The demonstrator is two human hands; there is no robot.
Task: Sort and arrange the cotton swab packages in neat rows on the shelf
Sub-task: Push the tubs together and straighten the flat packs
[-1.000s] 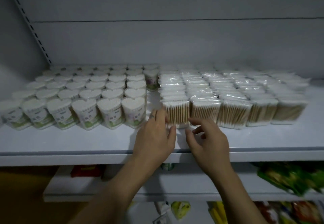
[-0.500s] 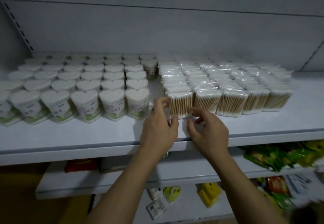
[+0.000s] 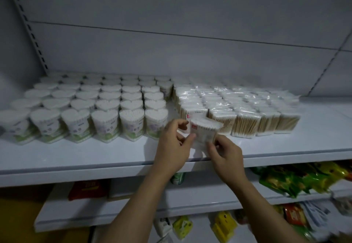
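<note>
On the white shelf point(image 3: 76, 153), swab packages point(image 3: 247, 121), grey wall point(image 3: 171, 14) behind.

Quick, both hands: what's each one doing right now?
Left hand: pinches the left edge of the cotton swab pack.
Right hand: pinches the same pack's lower right corner.

I have a bare strip of shelf point(image 3: 76, 155) along the front edge to pass along. Behind it the heart-shaped tubs point(image 3: 106, 122) and the flat packs point(image 3: 266, 122) stand tight, with a narrow gap between the two blocks. My left hand point(image 3: 174, 149) and right hand point(image 3: 227, 156) grip one pack point(image 3: 203, 130) at its mouth. Right of the flat packs, the shelf is bare.
</note>
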